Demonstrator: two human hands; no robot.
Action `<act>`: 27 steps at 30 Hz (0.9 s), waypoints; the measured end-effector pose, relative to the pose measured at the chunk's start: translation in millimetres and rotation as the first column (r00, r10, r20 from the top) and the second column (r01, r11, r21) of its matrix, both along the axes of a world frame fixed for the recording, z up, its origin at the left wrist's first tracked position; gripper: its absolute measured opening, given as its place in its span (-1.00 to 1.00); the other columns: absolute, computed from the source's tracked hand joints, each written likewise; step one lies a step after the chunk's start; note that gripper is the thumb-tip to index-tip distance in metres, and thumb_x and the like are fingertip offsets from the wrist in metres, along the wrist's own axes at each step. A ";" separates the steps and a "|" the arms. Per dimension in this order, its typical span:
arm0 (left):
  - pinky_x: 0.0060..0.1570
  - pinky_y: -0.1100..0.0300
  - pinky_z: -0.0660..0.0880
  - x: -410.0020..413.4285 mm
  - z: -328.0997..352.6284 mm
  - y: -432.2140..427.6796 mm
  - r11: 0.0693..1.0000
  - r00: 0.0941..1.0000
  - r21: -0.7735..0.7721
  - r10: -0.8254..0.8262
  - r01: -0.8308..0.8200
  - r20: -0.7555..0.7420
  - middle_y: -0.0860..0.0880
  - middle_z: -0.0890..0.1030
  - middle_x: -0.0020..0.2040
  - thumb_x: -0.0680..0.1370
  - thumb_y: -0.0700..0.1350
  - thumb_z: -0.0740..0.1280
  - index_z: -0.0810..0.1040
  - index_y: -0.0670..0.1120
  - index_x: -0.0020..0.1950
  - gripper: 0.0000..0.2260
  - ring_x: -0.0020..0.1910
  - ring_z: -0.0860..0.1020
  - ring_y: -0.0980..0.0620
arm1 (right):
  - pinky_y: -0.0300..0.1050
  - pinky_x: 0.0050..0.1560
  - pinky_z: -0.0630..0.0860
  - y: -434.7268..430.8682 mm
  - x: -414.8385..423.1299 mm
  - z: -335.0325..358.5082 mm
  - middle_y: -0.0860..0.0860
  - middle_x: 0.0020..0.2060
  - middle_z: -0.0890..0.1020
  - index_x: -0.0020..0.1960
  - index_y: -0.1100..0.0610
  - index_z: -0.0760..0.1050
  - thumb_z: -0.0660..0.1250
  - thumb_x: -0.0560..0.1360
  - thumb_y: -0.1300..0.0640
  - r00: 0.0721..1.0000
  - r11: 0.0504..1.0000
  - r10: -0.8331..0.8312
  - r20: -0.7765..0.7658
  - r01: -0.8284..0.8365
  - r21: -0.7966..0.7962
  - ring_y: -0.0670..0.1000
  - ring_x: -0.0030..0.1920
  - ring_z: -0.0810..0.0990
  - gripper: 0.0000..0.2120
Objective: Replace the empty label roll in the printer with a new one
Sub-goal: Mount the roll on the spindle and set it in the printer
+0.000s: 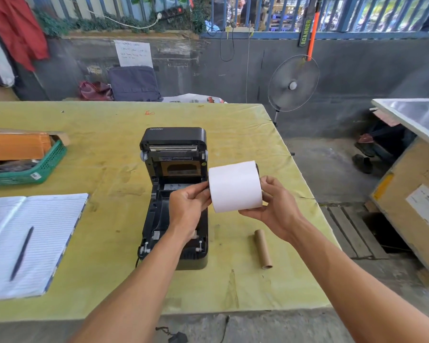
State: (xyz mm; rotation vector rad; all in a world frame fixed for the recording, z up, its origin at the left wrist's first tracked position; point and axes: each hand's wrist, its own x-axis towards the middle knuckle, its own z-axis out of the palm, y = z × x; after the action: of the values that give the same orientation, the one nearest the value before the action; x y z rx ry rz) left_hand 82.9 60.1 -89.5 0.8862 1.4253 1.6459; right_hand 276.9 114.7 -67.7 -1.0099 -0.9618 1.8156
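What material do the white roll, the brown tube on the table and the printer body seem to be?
White roll: paper, matte, with no shine. Brown tube: probably cardboard, dull brown and hollow at its end. Printer: likely plastic, black and smooth, with a soft sheen on its raised lid.

Well off to the left hand's side an open lined notebook (32, 241) lies on the yellow-covered bench (109, 134) with a dark pen (21, 253) across its page, a green basket (39, 167) beyond it, and a standing fan (293, 83) far past the right hand.
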 end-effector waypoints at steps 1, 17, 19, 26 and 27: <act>-0.11 0.25 0.61 -6.6 -0.2 -3.6 1.000 1.000 -0.004 0.010 -0.010 -0.012 -0.01 0.73 0.00 0.52 -0.30 0.42 0.63 -0.24 0.19 -0.76 -0.02 0.69 0.04 | 0.28 -0.04 0.64 -3.1 -6.3 -1.1 0.19 0.08 0.55 -0.09 0.10 0.38 0.22 0.59 0.21 1.000 1.000 0.020 0.010 -0.020 0.014 0.28 0.06 0.56 -0.91; -0.18 0.26 0.62 -93.9 -7.0 -38.9 0.962 0.976 -0.177 0.196 -0.210 -0.090 0.02 0.73 -0.06 0.49 -0.32 0.46 0.68 -0.18 0.08 -0.81 -0.12 0.70 0.09 | -0.08 -0.08 0.48 -13.0 -83.9 -28.3 -0.02 -0.09 0.62 0.03 0.06 0.61 0.34 0.59 0.04 0.938 0.986 0.125 0.323 -0.154 0.066 -0.03 -0.11 0.53 -0.88; -0.16 0.23 0.63 -98.7 -6.9 -36.8 0.954 0.974 -0.201 0.211 -0.224 -0.085 -0.02 0.72 -0.05 0.50 -0.34 0.44 0.67 -0.21 0.08 -0.82 -0.13 0.70 0.08 | -0.17 -0.16 0.51 -8.7 -92.6 -30.7 -0.02 -0.22 0.67 0.05 0.17 0.61 0.35 0.59 0.11 0.956 0.988 0.098 0.276 -0.126 0.086 -0.04 -0.22 0.57 -0.86; -0.19 0.23 0.64 -111.8 -3.4 -17.2 0.919 0.962 -0.298 0.220 -0.259 -0.159 -0.05 0.72 -0.06 0.50 -0.33 0.42 0.68 -0.21 0.07 -0.84 -0.16 0.71 0.04 | -0.03 0.09 0.63 21.1 -118.1 -31.3 0.05 -0.09 0.71 0.20 0.34 0.55 0.29 0.61 0.12 0.945 0.985 0.137 0.297 -0.161 0.058 0.03 -0.08 0.69 -0.70; -0.16 0.15 0.66 -112.8 -2.9 -13.8 0.906 0.962 -0.330 0.226 -0.266 -0.156 -0.08 0.72 -0.08 0.50 -0.32 0.40 0.69 -0.23 0.04 -0.86 -0.15 0.71 -0.01 | -0.07 -0.01 0.63 25.0 -119.0 -29.2 0.05 -0.16 0.68 0.18 0.36 0.54 0.27 0.60 0.10 0.952 0.986 0.152 0.265 -0.164 0.024 0.01 -0.16 0.67 -0.66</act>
State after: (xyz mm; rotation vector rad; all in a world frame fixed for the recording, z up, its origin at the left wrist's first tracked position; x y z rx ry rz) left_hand -29.9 46.3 -92.4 0.6227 1.9034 1.4685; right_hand 157.9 139.7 -96.9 -1.1945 -1.2717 1.8085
